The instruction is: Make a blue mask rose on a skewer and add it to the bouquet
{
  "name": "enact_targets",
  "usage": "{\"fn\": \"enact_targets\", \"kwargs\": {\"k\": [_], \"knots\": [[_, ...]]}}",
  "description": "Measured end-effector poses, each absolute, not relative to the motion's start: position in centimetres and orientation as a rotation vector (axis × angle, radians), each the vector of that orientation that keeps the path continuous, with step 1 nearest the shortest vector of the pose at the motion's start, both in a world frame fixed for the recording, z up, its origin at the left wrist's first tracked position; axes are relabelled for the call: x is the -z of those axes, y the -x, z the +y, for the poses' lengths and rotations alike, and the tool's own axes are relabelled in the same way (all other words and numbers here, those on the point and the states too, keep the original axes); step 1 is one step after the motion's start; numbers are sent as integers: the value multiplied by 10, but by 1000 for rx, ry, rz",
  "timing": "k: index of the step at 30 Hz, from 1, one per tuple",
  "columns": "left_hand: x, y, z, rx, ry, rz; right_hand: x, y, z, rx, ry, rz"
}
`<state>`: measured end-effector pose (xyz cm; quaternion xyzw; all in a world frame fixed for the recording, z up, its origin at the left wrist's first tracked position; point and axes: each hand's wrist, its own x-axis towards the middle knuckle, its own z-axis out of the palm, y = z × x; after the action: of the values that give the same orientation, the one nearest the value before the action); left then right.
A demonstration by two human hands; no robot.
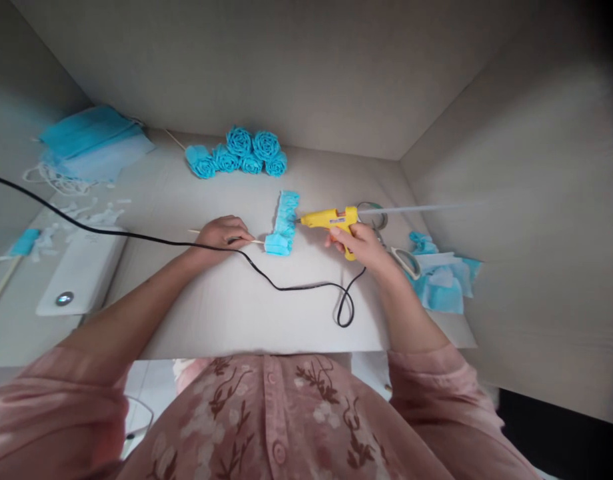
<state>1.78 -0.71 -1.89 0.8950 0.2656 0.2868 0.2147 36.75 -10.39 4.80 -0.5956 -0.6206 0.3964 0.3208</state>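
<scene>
My left hand [224, 233] is closed on a thin wooden stick [258, 242] whose right end meets the rolled lower end of a blue strip. This gathered blue fabric strip [286, 213] lies on the table, stretching away from me. In my right hand [359, 243] is a yellow glue gun [329, 219], gripped by its handle. Its nozzle points left and is at the right edge of the strip; whether it touches cannot be told. A long translucent glue stick [411, 209] sticks out of the gun's back.
Several blue fabric roses [251, 152] lie at the back. Face masks [94, 140] are piled back left, near a white box-like device [81, 273]. A black cord [136, 237] crosses the table and my left arm. Scissors [405, 262], a tape roll [372, 215] and blue scraps [444, 283] lie right.
</scene>
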Motion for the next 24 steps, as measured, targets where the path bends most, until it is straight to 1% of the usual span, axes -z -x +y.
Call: {"fn": "enact_targets", "kwargs": {"k": [3, 6, 11, 18, 24], "knots": [[19, -18, -8, -768, -2501, 750, -45, -357, -104, -1155, 1512, -1407], [17, -18, -8, -743, -2528, 762, -35, -348, -102, -1202, 1472, -1294], [19, -18, -4, -723, -2629, 772, -20, -347, -97, -1212, 1427, -1228], [22, -18, -1, -777, -2685, 717, -18, -348, -93, -1250, 1376, -1121], [17, -13, -1, -681, -2654, 768, -19, -345, -93, -1313, 1288, -1023]]}}
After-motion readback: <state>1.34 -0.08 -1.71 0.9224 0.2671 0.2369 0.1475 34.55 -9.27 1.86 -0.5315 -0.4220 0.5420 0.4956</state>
